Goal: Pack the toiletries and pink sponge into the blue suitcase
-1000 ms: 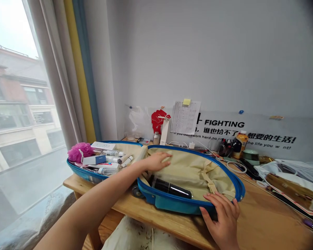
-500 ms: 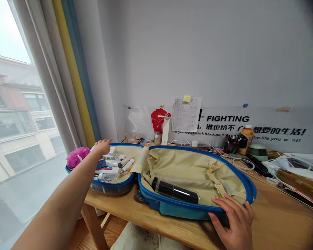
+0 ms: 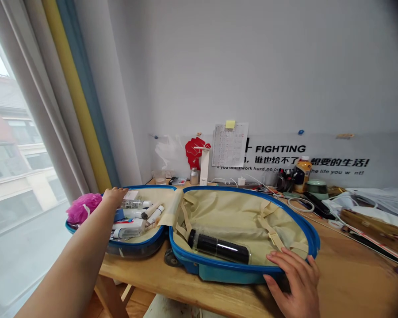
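A blue suitcase [image 3: 245, 268] lies spread open on the wooden table, with cream lining in both halves. My left hand [image 3: 114, 196] reaches over its left half, fingers stretched toward the far rim; the palm side is hidden. Beside it are a pink bath puff [image 3: 81, 208], a white box [image 3: 132, 194], a clear bottle [image 3: 135, 204] and several tubes, among them a white tube [image 3: 156, 214]. My right hand [image 3: 296, 276] grips the front right rim, fingers over the edge and thumb outside. A black bottle [image 3: 220, 248] lies inside the right half.
Behind the suitcase stand a small jar [image 3: 194, 176], an orange-labelled bottle [image 3: 301, 174] and a green-lidded pot [image 3: 317, 188]. Cables and a brown pouch [image 3: 374, 226] lie at the right. A curtain [image 3: 36, 101] and window are at the left.
The view has turned and shifted slightly, so the scene sits differently in the frame. My left hand has drawn down a little, nearer the items in the left half. My right hand stays on the rim.
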A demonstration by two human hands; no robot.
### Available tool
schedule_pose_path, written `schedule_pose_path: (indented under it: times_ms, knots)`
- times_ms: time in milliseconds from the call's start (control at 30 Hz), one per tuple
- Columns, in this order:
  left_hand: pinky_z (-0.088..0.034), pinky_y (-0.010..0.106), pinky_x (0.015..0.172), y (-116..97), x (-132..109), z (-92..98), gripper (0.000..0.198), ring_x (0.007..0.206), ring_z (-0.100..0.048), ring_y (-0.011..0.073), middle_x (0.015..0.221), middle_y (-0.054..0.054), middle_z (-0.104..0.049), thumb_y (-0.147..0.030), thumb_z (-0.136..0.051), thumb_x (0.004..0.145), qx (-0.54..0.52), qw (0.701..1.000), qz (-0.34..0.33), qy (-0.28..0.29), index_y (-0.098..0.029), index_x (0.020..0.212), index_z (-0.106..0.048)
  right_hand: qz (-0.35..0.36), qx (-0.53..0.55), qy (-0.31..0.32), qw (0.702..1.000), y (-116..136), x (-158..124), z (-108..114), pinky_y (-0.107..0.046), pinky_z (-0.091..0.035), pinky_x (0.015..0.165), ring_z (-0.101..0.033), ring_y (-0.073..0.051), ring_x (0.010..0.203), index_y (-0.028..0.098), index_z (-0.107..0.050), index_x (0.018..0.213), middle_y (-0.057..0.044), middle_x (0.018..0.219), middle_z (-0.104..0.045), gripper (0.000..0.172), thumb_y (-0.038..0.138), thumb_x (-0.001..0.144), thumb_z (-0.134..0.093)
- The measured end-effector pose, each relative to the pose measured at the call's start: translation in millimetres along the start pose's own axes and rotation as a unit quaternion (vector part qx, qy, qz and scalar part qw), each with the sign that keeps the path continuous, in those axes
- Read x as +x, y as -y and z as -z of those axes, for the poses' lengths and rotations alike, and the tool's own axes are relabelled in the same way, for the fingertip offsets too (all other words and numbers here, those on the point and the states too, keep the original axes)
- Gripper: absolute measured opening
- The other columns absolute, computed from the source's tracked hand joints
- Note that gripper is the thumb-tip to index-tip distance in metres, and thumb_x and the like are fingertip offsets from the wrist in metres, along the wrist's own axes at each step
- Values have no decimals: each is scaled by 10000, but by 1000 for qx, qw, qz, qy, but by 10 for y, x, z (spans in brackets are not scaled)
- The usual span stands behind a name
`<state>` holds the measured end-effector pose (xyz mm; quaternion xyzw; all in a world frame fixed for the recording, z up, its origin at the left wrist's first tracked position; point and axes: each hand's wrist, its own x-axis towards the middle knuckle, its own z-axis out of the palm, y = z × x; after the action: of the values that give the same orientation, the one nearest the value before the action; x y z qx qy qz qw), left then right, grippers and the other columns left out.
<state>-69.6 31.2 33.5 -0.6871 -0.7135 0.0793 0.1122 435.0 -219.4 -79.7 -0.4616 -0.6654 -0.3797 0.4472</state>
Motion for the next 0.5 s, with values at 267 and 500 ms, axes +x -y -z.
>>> schedule_pose_path:
  times_ms: [267,500]
  knots:
    - [-496,449,918,-50,-68,46,320,1057,-599,212,1180,82,-612,-347,-573,909,1,1000,24,-19,-153,1164,-580,-2,-4,1,1000,19,24,20,-431,-268,1069,-607,-212,940,256,-609,966,-18,880,-672,227,438,894,-493]
    - [-402,503,951,-141,-240,362,374,1183,-536,368,1235,262,-566,-224,-432,905,-23,992,30,-123,-55,1231,-499,-18,-6,14,1000,6,-28,1,-432,-253,1083,-623,-214,937,260,-607,968,-16,883,-683,243,455,889,-484]
